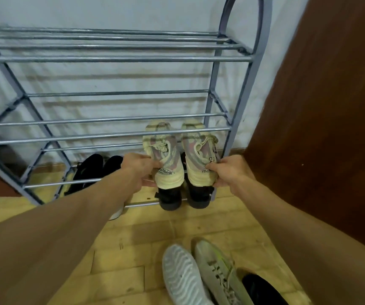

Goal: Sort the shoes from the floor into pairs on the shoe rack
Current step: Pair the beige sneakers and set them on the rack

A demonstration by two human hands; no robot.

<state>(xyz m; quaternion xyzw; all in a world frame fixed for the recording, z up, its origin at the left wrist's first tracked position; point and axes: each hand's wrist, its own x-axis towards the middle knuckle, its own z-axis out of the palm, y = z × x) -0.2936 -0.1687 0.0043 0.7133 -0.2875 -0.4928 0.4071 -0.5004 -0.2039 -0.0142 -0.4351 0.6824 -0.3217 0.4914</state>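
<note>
A grey metal shoe rack stands against the wall. Two cream and pink knit sneakers lie side by side, toes pushed in under a middle shelf bar. My left hand grips the heel of the left sneaker. My right hand grips the heel of the right sneaker. On the lowest shelf below them sits a pair of dark boots, and further left a pair of black shoes. On the floor near me lie two pale grey sneakers, one sole up, and a black shoe.
A brown wooden door stands right of the rack, close to my right arm. A white shoe edge shows under my left forearm. The floor is yellowish tile. The top shelf holds nothing.
</note>
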